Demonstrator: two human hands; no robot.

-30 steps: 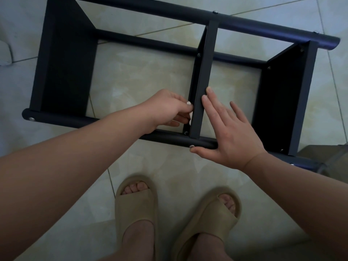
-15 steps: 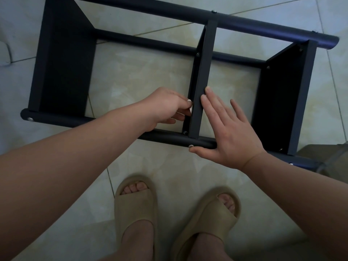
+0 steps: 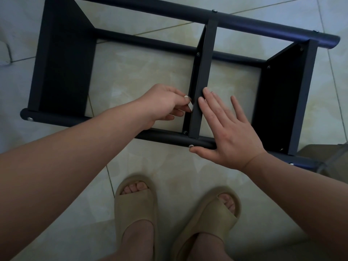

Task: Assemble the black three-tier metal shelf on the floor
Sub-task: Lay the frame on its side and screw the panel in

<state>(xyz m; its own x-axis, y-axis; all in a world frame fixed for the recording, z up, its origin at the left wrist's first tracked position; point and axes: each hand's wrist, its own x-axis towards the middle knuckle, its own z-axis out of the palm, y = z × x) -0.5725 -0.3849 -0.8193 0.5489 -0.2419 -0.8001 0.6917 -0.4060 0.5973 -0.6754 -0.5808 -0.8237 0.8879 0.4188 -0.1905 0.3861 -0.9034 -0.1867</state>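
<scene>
- The black shelf (image 3: pixel 64 72) lies on its side on the pale tiled floor (image 3: pixel 141 76), with its long tubes running left to right and its three flat panels standing across them.
- The middle panel (image 3: pixel 205 72) stands edge-up between the far tube (image 3: pixel 169 10) and the near tube (image 3: pixel 165 137). Both hands are at its nearer half.
- The left hand (image 3: pixel 162 104) is just to the left of that panel. Its grip is narrow, with the fingers curled and the fingertips pinching a small white sliver (image 3: pixel 189 107) close against the panel's side. I cannot tell what the sliver is.
- The right hand (image 3: pixel 229 136) has a wide, flat grip and holds nothing. Its straight fingers are spread, and the first two fingertips press on the middle panel's top edge.
- The right thumb lies along the near tube, its tip just beside a silver screw head (image 3: pixel 191 146).
- Two feet in beige slippers (image 3: pixel 135 208) stand on the floor near the shelf, toes pointing toward it.
</scene>
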